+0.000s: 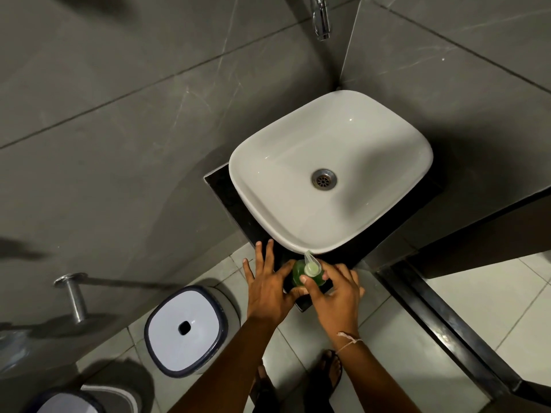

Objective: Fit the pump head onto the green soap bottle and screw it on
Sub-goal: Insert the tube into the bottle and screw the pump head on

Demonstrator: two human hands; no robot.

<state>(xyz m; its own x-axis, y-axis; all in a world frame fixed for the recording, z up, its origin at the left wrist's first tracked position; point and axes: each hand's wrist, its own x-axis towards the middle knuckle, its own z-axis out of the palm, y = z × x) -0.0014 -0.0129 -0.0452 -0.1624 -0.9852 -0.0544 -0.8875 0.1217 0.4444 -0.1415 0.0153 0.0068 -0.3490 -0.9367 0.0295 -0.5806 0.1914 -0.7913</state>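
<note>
A grey-tiled washroom is seen from the head view, with a white sink (298, 150) on a dark desk (238, 216). At the desk's near corner the green soap bottle (298, 274) stands upright, its axis vertical. The pump head (311, 265) is pinched by the right hand (334, 290). The left hand (268, 281) braces the bottle's left side, fingers (265, 254) splayed.

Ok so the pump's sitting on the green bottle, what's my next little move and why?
Probably twist the pump head clockwise with the right hand while the left hand steadies the green soap bottle. The pump already sits on the neck with right fingertips around it, and the left thumb braces the bottle on the dark counter.
</note>
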